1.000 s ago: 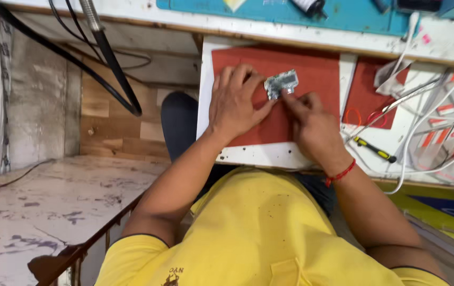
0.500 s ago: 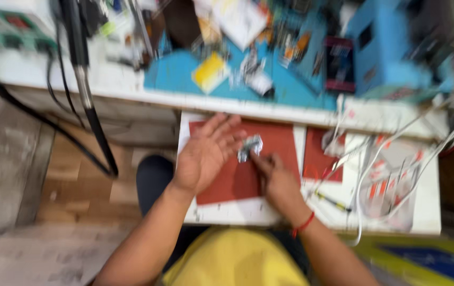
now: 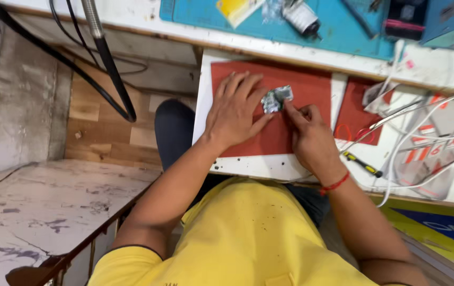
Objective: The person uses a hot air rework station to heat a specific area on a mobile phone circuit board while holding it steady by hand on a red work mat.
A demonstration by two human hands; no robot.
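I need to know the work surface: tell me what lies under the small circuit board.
The small circuit board lies on a red mat on a white tray. The left hand and right hand press at its edges, hiding the mat beneath them.

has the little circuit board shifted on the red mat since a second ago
No. The small circuit board lies near the red mat's top edge as before, between the left hand and right hand.

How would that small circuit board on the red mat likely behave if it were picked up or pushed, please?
The small circuit board looks thin and flat, so probably stiff and light. Lying flat on the red mat, it should slide, not roll. The left hand and right hand meet at its edges, suggesting it shifts easily.
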